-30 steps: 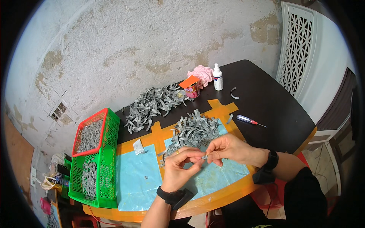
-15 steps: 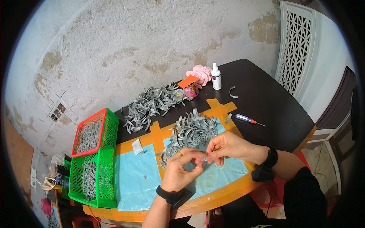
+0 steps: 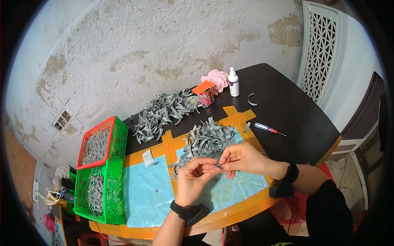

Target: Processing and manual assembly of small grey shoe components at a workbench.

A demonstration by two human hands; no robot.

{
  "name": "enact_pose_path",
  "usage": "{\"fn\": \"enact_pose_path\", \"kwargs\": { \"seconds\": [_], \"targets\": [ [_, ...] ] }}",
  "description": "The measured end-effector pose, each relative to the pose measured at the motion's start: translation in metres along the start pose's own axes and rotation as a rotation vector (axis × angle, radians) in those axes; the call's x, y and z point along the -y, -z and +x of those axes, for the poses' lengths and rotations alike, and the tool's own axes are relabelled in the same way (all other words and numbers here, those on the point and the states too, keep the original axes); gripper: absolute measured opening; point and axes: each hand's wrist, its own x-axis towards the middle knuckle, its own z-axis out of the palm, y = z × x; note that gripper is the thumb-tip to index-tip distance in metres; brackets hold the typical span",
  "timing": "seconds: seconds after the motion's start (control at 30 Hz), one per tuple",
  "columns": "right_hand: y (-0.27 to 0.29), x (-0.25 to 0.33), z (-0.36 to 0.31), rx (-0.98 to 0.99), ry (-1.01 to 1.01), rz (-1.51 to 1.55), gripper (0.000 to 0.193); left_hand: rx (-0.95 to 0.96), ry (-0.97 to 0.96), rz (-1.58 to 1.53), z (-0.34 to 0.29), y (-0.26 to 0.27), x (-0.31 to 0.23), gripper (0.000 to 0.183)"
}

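I had my left hand (image 3: 196,177) and right hand (image 3: 242,158) drawn together over the light blue mat (image 3: 150,192), fingertips of both pinched on one small grey strip (image 3: 218,165) held between them, just in front of the near heap of grey strips (image 3: 207,139). It looked like the fitting or bending stage on that single piece. The next move, I judged, called for a firm pinch and a fine, steady twist, not force.

Small dark piece (image 3: 218,165) pinched between both hands, too small to be identified, largely hidden by fingertips (image 3: 213,163), green basket (image 3: 107,180) contents blurred near the rim, forearms cut off at the lower edge.
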Motion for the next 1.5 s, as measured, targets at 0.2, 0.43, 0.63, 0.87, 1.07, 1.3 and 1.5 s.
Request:
{"fn": "enact_pose_path", "kwargs": {
  "seconds": [0.2,0.43,0.63,0.87,1.07,1.3,1.5],
  "targets": [
    [-0.013,-0.001,-0.001,-0.073,0.187,-0.2,0.019,-0.017,0.056,-0.078,0.002,0.004,0.004,0.021],
    [-0.014,0.01,-0.005,-0.162,0.573,-0.707,0.018,-0.006,0.057,-0.112,0.001,0.003,0.004,0.021],
    [-0.009,0.005,-0.004,-0.176,0.643,-0.733,0.017,0.023,0.147,-0.242,0.001,-0.003,0.0,0.019],
    [-0.009,0.011,-0.006,-0.169,0.63,-0.819,0.019,0.015,0.079,-0.098,0.002,0.002,0.009,0.009],
    [-0.011,0.015,-0.008,-0.152,0.578,-0.752,0.016,-0.002,0.077,-0.237,0.003,0.006,0.012,0.009],
    [0.002,0.015,-0.004,0.071,0.32,-0.313,0.025,0.002,0.168,-0.261,0.005,0.015,0.015,0.013],
    [0.011,0.009,0.0,0.202,0.257,-0.145,0.019,0.093,0.207,-0.252,0.003,0.013,0.011,0.012]
  ]
}}
